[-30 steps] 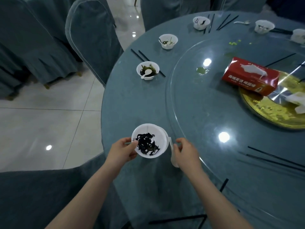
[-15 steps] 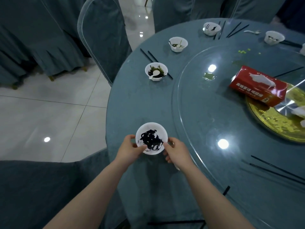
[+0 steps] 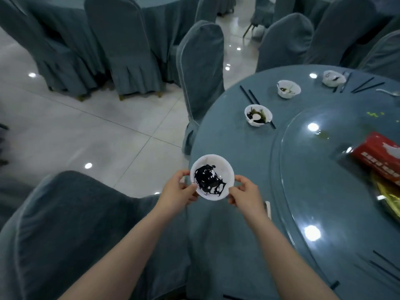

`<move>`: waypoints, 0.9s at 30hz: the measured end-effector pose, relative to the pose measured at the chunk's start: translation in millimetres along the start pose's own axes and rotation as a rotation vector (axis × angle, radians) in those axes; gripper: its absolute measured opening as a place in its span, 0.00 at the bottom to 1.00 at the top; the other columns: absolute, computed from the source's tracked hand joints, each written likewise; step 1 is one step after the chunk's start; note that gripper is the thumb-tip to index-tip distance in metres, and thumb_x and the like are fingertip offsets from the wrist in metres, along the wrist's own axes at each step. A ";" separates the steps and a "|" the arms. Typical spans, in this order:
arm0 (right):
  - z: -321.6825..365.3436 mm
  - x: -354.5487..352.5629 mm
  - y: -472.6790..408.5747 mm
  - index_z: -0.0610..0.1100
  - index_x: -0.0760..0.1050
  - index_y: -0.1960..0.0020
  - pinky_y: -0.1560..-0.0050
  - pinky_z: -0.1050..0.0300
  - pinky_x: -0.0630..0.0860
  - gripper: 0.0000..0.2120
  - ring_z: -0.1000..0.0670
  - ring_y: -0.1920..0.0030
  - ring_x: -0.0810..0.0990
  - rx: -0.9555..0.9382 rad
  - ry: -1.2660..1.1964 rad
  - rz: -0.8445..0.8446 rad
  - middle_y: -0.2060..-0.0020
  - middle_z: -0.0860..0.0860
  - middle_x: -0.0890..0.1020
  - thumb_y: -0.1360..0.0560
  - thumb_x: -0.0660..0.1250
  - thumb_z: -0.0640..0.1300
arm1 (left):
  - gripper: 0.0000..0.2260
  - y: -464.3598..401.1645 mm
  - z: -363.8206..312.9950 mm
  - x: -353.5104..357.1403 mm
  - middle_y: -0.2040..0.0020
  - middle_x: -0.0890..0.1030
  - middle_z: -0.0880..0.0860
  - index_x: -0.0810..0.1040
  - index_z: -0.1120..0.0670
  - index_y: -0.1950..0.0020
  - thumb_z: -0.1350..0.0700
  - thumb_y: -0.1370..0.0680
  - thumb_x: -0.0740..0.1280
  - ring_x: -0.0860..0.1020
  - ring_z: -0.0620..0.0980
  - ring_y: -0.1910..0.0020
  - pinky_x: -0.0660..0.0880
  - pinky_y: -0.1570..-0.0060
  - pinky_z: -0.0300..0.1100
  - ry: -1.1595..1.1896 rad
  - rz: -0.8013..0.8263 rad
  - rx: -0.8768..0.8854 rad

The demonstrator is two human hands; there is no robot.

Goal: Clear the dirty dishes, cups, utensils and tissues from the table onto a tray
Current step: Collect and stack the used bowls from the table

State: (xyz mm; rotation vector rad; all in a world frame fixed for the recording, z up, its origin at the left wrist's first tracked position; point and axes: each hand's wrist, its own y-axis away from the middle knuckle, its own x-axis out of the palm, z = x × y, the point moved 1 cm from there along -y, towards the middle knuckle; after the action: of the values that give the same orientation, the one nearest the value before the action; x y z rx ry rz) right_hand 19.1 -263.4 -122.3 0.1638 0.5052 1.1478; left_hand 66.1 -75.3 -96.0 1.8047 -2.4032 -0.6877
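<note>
A small white bowl (image 3: 218, 169) with black leftovers is held up at the near left edge of the round blue table (image 3: 233, 148). My left hand (image 3: 177, 191) grips its left rim and my right hand (image 3: 244, 195) grips its right rim. A white spoon (image 3: 268, 210) lies on the table just right of my right hand. Further along the edge sit a bowl with greens and a spoon (image 3: 258, 114), a second dirty bowl (image 3: 289, 88) and a third (image 3: 333, 77). Black chopsticks (image 3: 251, 97) lie beside them.
A glass turntable (image 3: 324, 180) covers the table's middle, with a red tissue box (image 3: 376, 156) and a gold plate (image 3: 389, 198) on it. More chopsticks (image 3: 385, 265) lie at the near right. Covered chairs (image 3: 201, 68) ring the table; one chair (image 3: 75, 224) stands right below my arms.
The bowl has been lifted off the table and drawn toward the table's edge, both hands now on its rim. My view has swung left toward the chairs and floor.
</note>
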 end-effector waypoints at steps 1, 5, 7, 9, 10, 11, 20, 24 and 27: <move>10.1 7.5 2.7 0.55 0.75 0.53 0.69 0.58 0.71 0.16 0.55 0.75 0.75 -0.016 -0.027 0.021 0.73 0.52 0.79 0.30 0.62 0.35 | 0.12 5.3 -5.2 -13.2 0.58 0.83 0.55 0.72 0.48 0.42 0.58 0.23 0.67 0.82 0.45 0.66 0.78 0.63 0.40 0.017 -0.010 0.025; 56.7 50.4 21.6 0.52 0.77 0.50 0.74 0.62 0.69 0.17 0.54 0.76 0.73 -0.082 -0.124 0.106 0.75 0.52 0.78 0.30 0.61 0.32 | 0.13 26.5 -17.0 -79.8 0.45 0.80 0.50 0.75 0.46 0.41 0.56 0.23 0.68 0.80 0.48 0.49 0.79 0.48 0.48 0.159 -0.052 0.070; 80.1 78.5 34.8 0.51 0.79 0.50 0.75 0.62 0.68 0.18 0.53 0.76 0.72 -0.106 -0.167 0.172 0.74 0.50 0.78 0.31 0.61 0.32 | 0.14 35.9 -18.3 -116.5 0.41 0.79 0.48 0.74 0.44 0.38 0.56 0.23 0.67 0.79 0.49 0.43 0.77 0.44 0.51 0.329 -0.011 0.066; 101.4 111.4 50.3 0.50 0.79 0.51 0.77 0.64 0.67 0.18 0.53 0.78 0.71 -0.124 -0.207 0.239 0.75 0.49 0.78 0.31 0.60 0.32 | 0.16 46.0 -16.7 -155.6 0.42 0.81 0.50 0.74 0.44 0.36 0.57 0.23 0.67 0.80 0.52 0.44 0.78 0.47 0.51 0.512 0.061 0.072; 111.0 129.0 58.7 0.49 0.79 0.50 0.77 0.65 0.66 0.18 0.53 0.78 0.71 -0.133 -0.218 0.266 0.75 0.49 0.78 0.31 0.60 0.31 | 0.18 51.3 -14.5 -176.1 0.43 0.82 0.50 0.74 0.45 0.36 0.56 0.25 0.68 0.81 0.53 0.46 0.79 0.50 0.50 0.599 0.090 0.078; 119.5 147.3 67.2 0.49 0.79 0.49 0.77 0.65 0.66 0.18 0.53 0.78 0.71 -0.140 -0.226 0.285 0.75 0.49 0.77 0.30 0.60 0.31 | 0.20 57.0 -11.1 -197.4 0.44 0.82 0.51 0.75 0.46 0.36 0.56 0.27 0.69 0.82 0.54 0.48 0.80 0.53 0.50 0.678 0.110 0.084; 176.2 312.6 146.9 0.47 0.80 0.49 0.71 0.63 0.72 0.12 0.53 0.72 0.76 -0.184 -0.211 0.394 0.70 0.49 0.81 0.26 0.63 0.35 | 0.24 103.8 46.0 -386.8 0.42 0.81 0.57 0.74 0.50 0.33 0.57 0.29 0.71 0.81 0.59 0.46 0.80 0.52 0.51 0.806 0.089 0.126; 194.6 363.5 166.6 0.46 0.80 0.46 0.65 0.60 0.75 0.12 0.52 0.67 0.78 -0.190 -0.159 0.399 0.64 0.47 0.84 0.26 0.64 0.34 | 0.24 119.1 67.3 -447.1 0.42 0.81 0.57 0.75 0.51 0.34 0.58 0.30 0.71 0.82 0.58 0.48 0.80 0.54 0.49 0.809 0.009 0.112; 208.3 391.2 167.8 0.45 0.79 0.45 0.60 0.58 0.77 0.11 0.51 0.64 0.80 -0.214 -0.119 0.363 0.60 0.47 0.85 0.24 0.63 0.35 | 0.23 121.3 76.8 -490.2 0.42 0.82 0.56 0.75 0.50 0.34 0.57 0.29 0.71 0.82 0.57 0.48 0.80 0.55 0.48 0.781 -0.034 0.138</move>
State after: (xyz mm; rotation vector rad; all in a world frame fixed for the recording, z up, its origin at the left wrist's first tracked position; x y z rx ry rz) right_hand 98.9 185.5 6.7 0.1402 0.2487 1.5281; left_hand 87.3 428.3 -13.2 1.7136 -1.9105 0.1842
